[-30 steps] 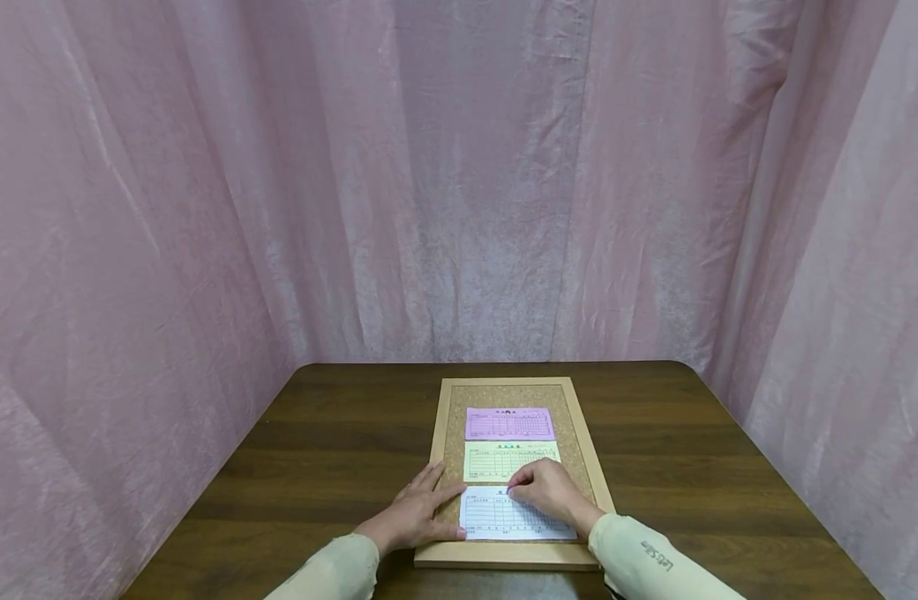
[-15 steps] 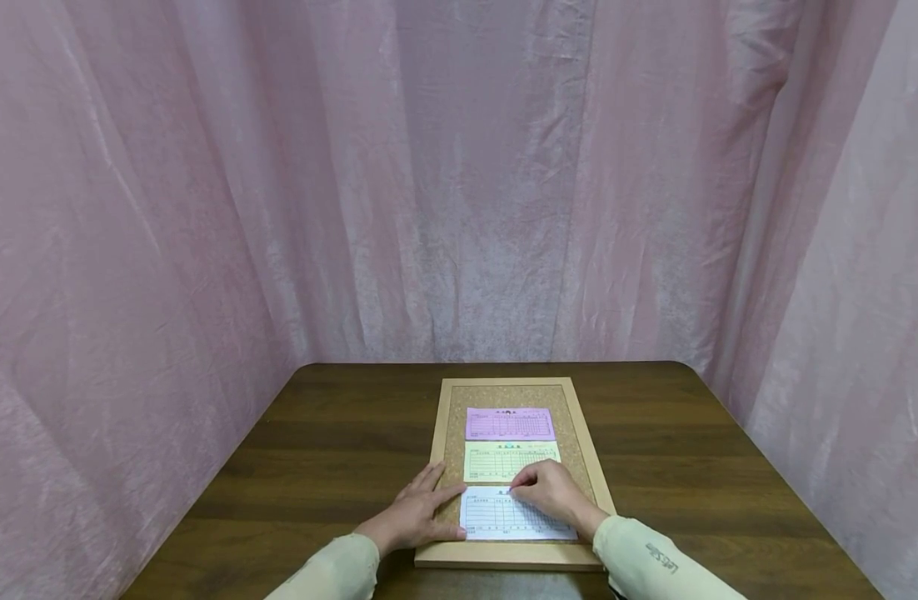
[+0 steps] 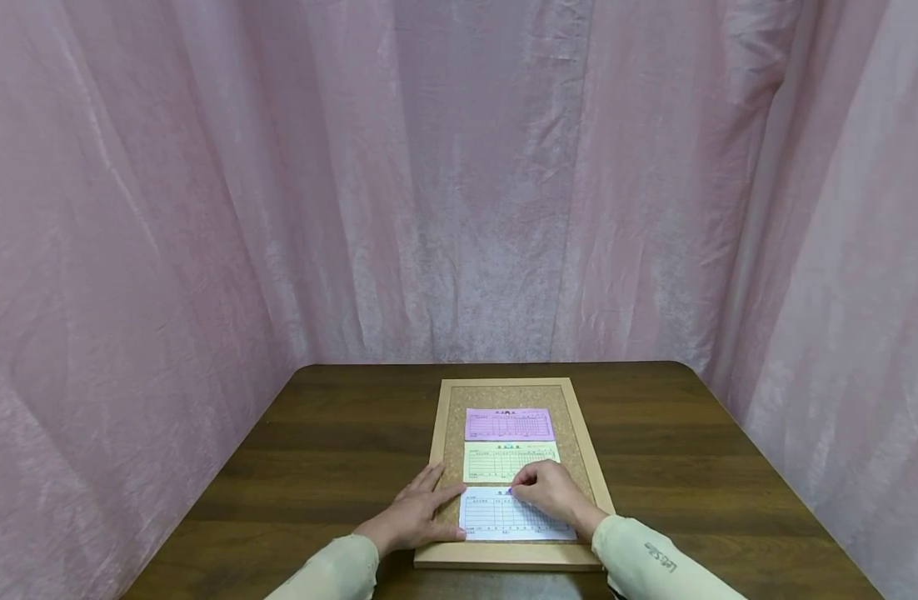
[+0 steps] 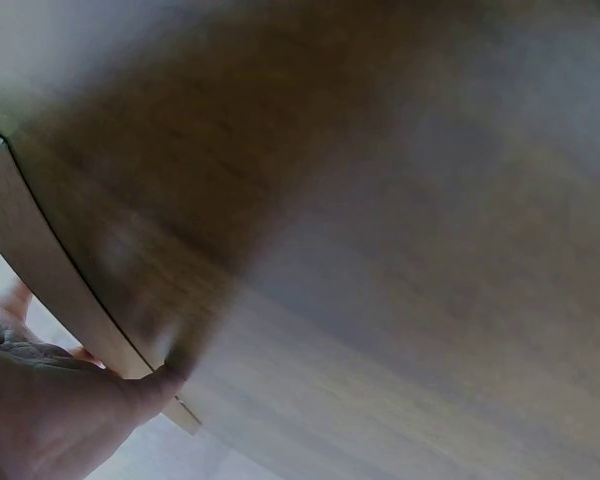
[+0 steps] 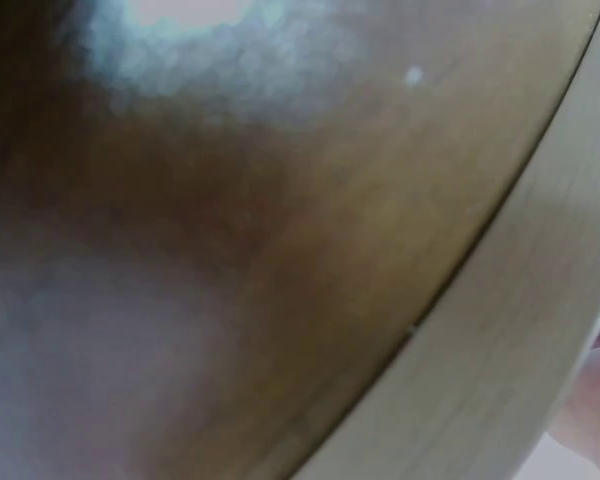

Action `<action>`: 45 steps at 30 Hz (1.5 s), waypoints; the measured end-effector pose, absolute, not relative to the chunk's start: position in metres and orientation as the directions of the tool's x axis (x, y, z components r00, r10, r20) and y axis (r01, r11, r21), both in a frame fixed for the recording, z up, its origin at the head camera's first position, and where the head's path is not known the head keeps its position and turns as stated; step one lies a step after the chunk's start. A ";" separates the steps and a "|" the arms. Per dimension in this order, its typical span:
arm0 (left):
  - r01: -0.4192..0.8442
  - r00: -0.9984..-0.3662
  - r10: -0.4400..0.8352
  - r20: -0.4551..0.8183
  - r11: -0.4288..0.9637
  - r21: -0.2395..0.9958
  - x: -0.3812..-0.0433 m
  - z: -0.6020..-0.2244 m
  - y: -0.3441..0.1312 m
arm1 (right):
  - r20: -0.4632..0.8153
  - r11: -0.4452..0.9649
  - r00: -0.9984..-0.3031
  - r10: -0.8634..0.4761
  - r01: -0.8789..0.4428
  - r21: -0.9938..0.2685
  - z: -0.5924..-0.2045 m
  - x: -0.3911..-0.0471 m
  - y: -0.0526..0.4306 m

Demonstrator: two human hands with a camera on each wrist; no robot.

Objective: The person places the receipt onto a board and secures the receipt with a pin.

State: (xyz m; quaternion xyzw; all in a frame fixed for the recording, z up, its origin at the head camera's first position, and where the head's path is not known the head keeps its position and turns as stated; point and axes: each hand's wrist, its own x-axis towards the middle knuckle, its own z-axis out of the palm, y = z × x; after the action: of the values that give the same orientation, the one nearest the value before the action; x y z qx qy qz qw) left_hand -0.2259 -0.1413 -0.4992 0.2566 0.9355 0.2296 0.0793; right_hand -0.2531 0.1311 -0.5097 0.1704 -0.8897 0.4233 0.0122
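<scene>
A cork board (image 3: 583,442) with a pale wooden frame lies on the table. Three printed slips run down it: a purple one (image 3: 508,424), a pale yellow-green one (image 3: 496,463) and a white one (image 3: 496,517) nearest the person. My right hand (image 3: 555,492) pinches a small purple-blue push pin (image 3: 511,491) at the white slip's top edge; the fingers hide most of it. My left hand (image 3: 414,515) rests spread over the board's left side, thumb and forefinger at the white slip's left edge. In the left wrist view, part of the left hand (image 4: 70,410) shows against the frame.
The dark brown wooden table (image 3: 339,450) extends on both sides of the board. Pink curtains (image 3: 496,183) hang behind and at both sides. Small coloured pins sit at the top of the purple and yellow-green slips. The board's frame (image 5: 500,300) crosses the right wrist view.
My right hand has shifted very slightly to the right at the top of the white slip, still pinching. The left hand, board and slips have stayed in place.
</scene>
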 end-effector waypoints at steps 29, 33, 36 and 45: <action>0.446 -0.855 0.518 -0.029 0.762 0.469 -0.224 -0.497 -0.141 | 0.159 0.608 -0.945 -0.287 -0.307 -0.732 -0.510 -0.253 0.129; 0.443 -0.855 0.517 -0.031 0.762 0.472 -0.225 -0.497 -0.141 | 0.159 0.609 -0.947 -0.281 -0.303 -0.733 -0.510 -0.253 0.129; 0.441 -0.856 0.515 -0.032 0.763 0.473 -0.225 -0.498 -0.141 | 0.157 0.612 -0.948 -0.278 -0.300 -0.732 -0.510 -0.253 0.129; 0.444 -0.854 0.520 -0.028 0.756 0.480 -0.226 -0.498 -0.142 | 0.145 0.620 -0.949 -0.281 -0.295 -0.727 -0.508 -0.252 0.129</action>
State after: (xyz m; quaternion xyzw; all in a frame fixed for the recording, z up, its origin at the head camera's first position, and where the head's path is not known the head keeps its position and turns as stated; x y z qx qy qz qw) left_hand -0.2257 -0.1417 -0.4979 0.2582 0.9336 0.2351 0.0802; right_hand -0.2521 0.1290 -0.5078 0.1599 -0.8999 0.4056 0.0086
